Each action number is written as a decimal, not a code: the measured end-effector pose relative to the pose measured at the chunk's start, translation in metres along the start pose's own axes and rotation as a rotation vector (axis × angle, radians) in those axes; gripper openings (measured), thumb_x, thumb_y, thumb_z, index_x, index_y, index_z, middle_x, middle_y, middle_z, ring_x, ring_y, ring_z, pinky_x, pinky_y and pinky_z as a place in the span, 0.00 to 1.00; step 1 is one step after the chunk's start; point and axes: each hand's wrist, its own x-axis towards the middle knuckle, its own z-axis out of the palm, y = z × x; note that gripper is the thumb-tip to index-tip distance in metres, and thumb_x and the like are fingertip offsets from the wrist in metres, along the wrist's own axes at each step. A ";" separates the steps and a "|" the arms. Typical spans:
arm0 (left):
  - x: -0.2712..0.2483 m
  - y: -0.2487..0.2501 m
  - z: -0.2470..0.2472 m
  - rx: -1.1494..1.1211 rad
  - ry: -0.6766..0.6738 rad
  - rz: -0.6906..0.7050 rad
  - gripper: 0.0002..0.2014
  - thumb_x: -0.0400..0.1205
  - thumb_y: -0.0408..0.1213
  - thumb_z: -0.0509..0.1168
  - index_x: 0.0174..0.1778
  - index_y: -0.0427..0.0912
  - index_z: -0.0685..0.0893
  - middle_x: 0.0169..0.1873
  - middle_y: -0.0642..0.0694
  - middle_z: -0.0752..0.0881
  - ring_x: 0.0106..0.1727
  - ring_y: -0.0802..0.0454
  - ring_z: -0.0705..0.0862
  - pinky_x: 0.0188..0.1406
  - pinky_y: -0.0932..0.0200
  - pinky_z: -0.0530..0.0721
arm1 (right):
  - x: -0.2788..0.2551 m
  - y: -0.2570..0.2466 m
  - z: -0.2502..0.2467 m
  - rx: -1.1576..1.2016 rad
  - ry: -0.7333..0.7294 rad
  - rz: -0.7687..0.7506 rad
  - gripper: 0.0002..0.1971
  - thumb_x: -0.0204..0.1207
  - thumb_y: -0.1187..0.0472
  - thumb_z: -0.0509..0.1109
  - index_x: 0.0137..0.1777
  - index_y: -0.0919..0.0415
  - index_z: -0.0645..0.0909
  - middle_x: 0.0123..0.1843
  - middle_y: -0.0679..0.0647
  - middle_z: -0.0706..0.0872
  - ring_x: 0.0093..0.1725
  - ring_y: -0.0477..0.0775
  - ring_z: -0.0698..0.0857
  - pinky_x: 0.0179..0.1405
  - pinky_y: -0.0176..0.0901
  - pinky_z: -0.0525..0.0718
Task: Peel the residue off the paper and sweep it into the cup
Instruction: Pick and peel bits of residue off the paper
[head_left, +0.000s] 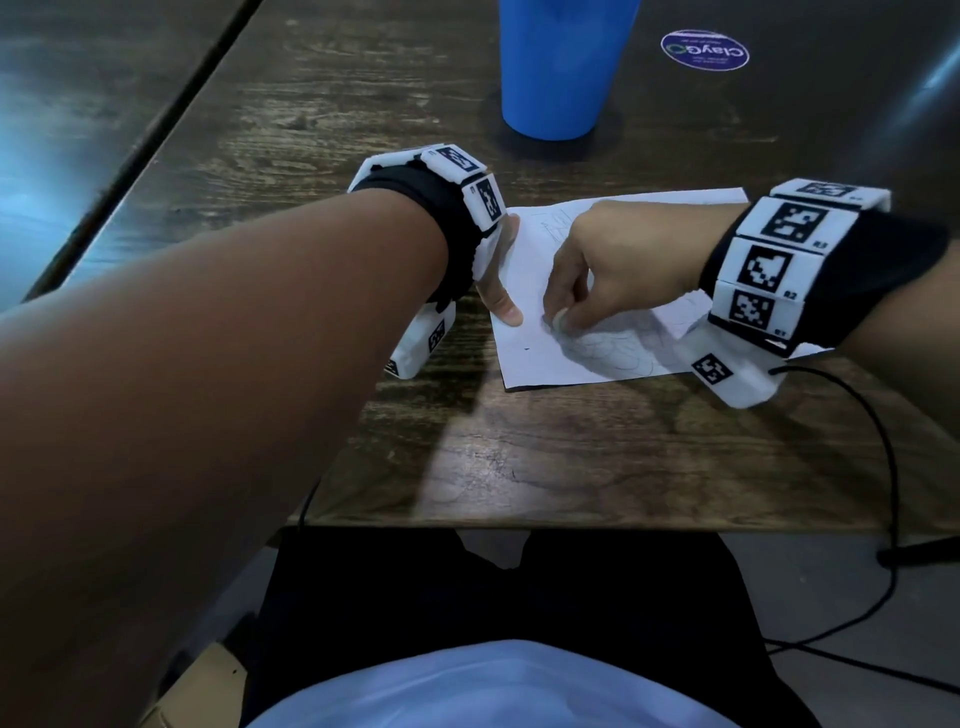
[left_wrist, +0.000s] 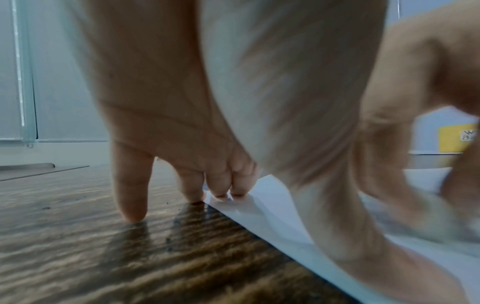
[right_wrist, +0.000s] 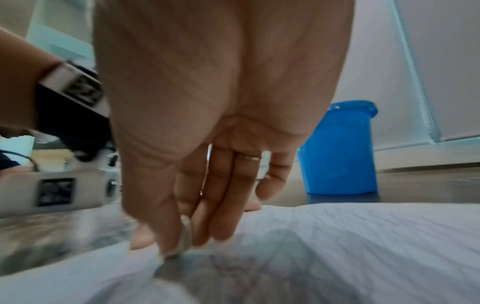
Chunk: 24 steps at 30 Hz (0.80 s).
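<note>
— Where's the paper (head_left: 524, 291)?

— Flat on the wooden table (head_left: 519, 457), centre, pencil scribble on its near half. My left hand (head_left: 501, 291) pins its left edge: thumb laid straight on the sheet, fingertips (left_wrist: 237, 192) down at the paper's edge, little finger on bare wood.

— And the right?

— My right hand (head_left: 597, 270) sits over the scribble, fingers curled down, pinching a small pale piece (right_wrist: 185, 236) against the sheet. Motion blur; I can't tell whether it's residue or an eraser.

— Cup?

— Blue cup (head_left: 563, 67) stands upright at the far side, apart from the paper. A round sticker (head_left: 705, 50) lies to its right.
</note>
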 end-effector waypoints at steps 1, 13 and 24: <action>-0.001 0.000 0.000 -0.017 -0.014 -0.014 0.61 0.64 0.75 0.73 0.86 0.40 0.64 0.82 0.40 0.71 0.74 0.38 0.78 0.71 0.49 0.75 | 0.002 0.002 -0.001 -0.006 0.054 0.023 0.06 0.74 0.52 0.79 0.50 0.44 0.92 0.39 0.34 0.89 0.40 0.32 0.85 0.37 0.26 0.75; 0.009 -0.003 0.006 0.045 0.016 0.045 0.81 0.35 0.91 0.64 0.85 0.48 0.64 0.80 0.47 0.75 0.68 0.40 0.83 0.67 0.46 0.81 | -0.003 -0.002 0.003 0.027 -0.031 -0.024 0.05 0.73 0.53 0.80 0.47 0.44 0.92 0.38 0.35 0.90 0.41 0.33 0.85 0.36 0.27 0.79; -0.017 0.004 -0.002 -0.060 -0.001 0.013 0.64 0.58 0.76 0.76 0.85 0.42 0.67 0.81 0.39 0.74 0.72 0.37 0.80 0.72 0.44 0.78 | 0.012 0.005 -0.008 -0.058 0.165 0.093 0.06 0.75 0.49 0.78 0.48 0.47 0.92 0.39 0.37 0.88 0.41 0.38 0.84 0.38 0.34 0.76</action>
